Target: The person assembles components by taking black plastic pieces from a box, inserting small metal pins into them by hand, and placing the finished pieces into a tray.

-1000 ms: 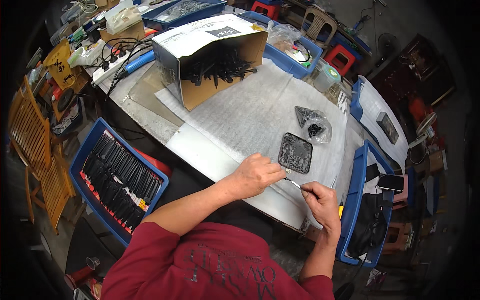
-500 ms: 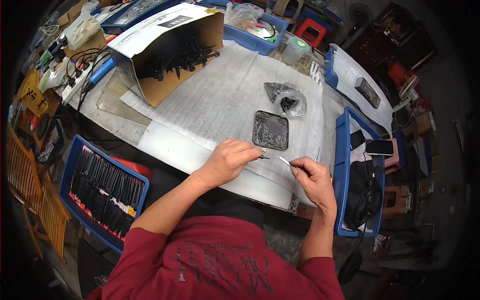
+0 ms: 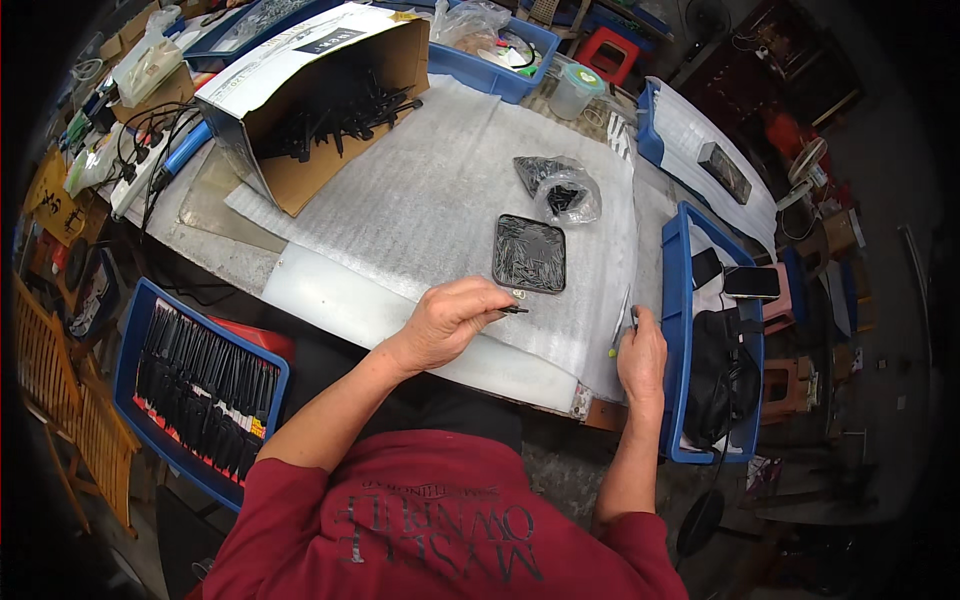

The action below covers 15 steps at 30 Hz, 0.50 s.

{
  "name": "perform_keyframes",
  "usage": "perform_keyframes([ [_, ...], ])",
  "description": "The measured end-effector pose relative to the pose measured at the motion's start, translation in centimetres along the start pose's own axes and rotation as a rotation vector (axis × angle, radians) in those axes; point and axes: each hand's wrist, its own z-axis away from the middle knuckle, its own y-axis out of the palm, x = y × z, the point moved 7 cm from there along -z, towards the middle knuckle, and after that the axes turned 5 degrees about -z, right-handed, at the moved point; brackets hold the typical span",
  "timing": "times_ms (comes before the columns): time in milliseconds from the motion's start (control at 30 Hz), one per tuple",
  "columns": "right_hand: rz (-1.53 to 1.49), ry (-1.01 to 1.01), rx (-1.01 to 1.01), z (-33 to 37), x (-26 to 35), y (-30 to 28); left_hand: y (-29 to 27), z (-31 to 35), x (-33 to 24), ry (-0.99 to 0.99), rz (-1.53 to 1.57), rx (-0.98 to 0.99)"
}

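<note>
Black piece (image 3: 516, 310) pinched by palm-down left hand (image 3: 449, 320).

Maroon shirt (image 3: 415, 458), dark lettering (image 3: 430, 518), elbow-length sleeves (image 3: 285, 495)

My view now swings rightward, so the bench (image 3: 228, 255) sits further left. The right hand (image 3: 642, 365), which a second ago brings a slim silver tool to the small dark piece (image 3: 515, 309) in the left hand (image 3: 450, 322), is now well apart, just beside the blue tray (image 3: 680, 290); I can't tell whether it keeps the tool.
</note>
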Motion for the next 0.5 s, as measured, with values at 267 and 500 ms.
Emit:
perform_keyframes([
  [267, 0.125, 0.082, 0.011, 0.3, -2.5, 1.3, -0.4, -0.1, 0.7, -0.072, -0.029, 0.007],
  [500, 0.183, 0.067, -0.049, 0.4, -1.7, 0.2, -1.4, -1.2, 2.3, -0.134, -0.181, -0.044],
])
